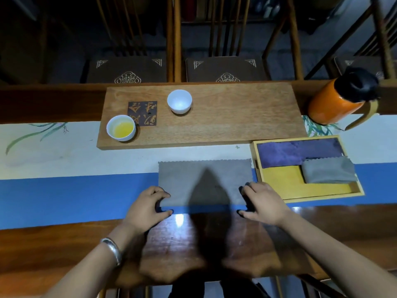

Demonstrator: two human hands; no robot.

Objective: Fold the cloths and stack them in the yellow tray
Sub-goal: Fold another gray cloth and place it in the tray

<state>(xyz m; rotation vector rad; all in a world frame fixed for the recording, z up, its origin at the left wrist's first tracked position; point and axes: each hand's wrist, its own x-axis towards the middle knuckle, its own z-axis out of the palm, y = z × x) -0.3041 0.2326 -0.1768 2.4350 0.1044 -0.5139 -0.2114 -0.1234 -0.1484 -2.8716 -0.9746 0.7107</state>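
1. The blue-and-white table runner [75, 196] lies bare to the left of the flat grey cloth [204, 181], giving open passage there.
2. The raised-rim yellow wooden tray [309, 193] stands just right of that cloth, its rim a barrier.
3. Beyond lies a long wooden board [236, 117] carrying two white cups [179, 101]; its right half is bare.
4. An orange flask with black lid [337, 100] stands behind the tray.

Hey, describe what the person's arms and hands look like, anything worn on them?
Both forearms are bare, with no sleeves in view. The left hand has a shiny silver metal bangle around its wrist. The right hand and its wrist wear nothing visible: no gloves, rings or watch.
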